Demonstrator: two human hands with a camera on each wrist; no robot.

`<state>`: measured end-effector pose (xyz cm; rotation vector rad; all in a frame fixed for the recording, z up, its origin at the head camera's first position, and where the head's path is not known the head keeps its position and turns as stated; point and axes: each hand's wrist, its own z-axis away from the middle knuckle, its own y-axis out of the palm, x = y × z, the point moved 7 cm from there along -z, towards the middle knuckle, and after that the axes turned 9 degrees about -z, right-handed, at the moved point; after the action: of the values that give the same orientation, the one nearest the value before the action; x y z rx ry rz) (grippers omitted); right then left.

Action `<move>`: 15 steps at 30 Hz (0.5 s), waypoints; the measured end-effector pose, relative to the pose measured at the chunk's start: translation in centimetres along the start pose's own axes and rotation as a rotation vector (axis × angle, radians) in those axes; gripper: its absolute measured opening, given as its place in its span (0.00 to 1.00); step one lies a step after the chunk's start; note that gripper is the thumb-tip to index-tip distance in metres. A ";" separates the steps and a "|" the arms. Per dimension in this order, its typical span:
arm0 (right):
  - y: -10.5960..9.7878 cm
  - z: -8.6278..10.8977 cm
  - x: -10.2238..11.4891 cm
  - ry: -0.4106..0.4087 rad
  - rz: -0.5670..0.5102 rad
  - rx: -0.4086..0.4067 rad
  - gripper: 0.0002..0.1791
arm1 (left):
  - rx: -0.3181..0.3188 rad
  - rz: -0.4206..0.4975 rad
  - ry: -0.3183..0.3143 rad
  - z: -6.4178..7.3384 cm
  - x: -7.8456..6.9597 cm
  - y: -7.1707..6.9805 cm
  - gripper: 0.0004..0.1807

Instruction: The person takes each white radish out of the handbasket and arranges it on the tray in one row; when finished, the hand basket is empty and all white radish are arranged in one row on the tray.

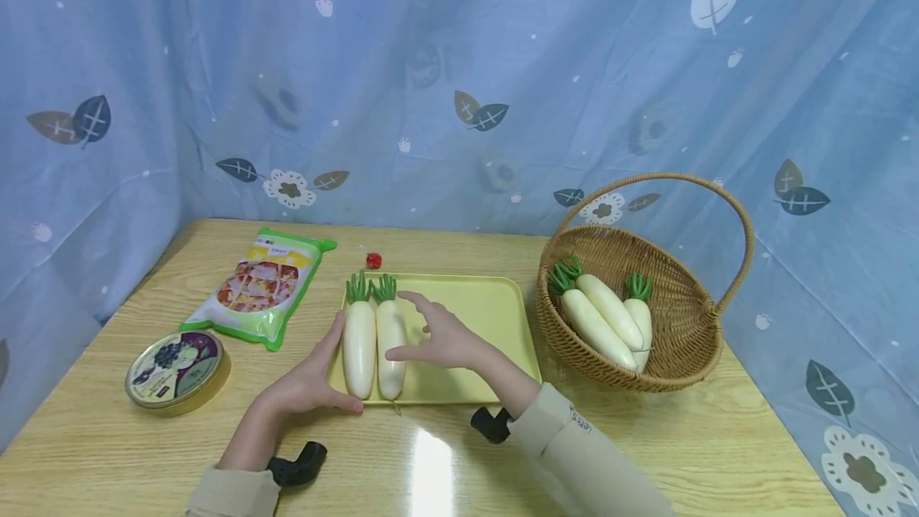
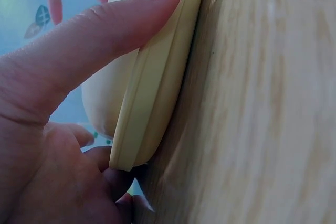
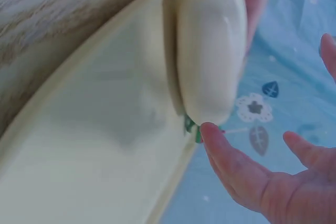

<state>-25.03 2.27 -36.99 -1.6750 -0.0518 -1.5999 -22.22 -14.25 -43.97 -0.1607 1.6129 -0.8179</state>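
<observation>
Two white radishes with green tops lie side by side at the left end of a yellow tray [image 1: 474, 333]: a left radish [image 1: 359, 353] and a right radish [image 1: 391, 349]. My left hand [image 1: 316, 381] spans the tray's front left corner, fingers extended along the left side. In the left wrist view its thumb [image 2: 126, 19] rests at the tray's rim [image 2: 149, 87]. My right hand [image 1: 445, 337] is over the tray, fingers spread, thumb overlapping the right radish in the head view. The right wrist view shows its fingertip at the radish's [image 3: 210, 51] leafy end.
A wicker basket [image 1: 675, 341] with a tall handle stands at the right, holding several white radishes [image 1: 596, 325]. At the left are a green-edged food bag [image 1: 262, 286] and a round tin [image 1: 175, 369]. A small red object [image 1: 373, 260] sits behind the tray. A patterned blue curtain [image 1: 431, 142] hangs behind.
</observation>
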 end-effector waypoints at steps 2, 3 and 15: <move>-0.4 0.5 0.1 0.005 -0.015 0.004 0.46 | -0.002 -0.005 -0.005 0.1 0.0 0.0 0.75; -0.6 0.7 0.2 0.008 -0.021 0.005 0.46 | -0.003 -0.005 -0.008 0.1 0.0 0.0 0.75; -3.5 3.4 1.5 -0.028 0.011 -0.042 0.45 | -0.002 -0.010 -0.017 0.0 0.3 0.3 0.75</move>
<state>-23.82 5.81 -33.56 -1.7275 -0.0239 -1.5794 -22.19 -14.20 -44.41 -0.1766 1.5986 -0.8200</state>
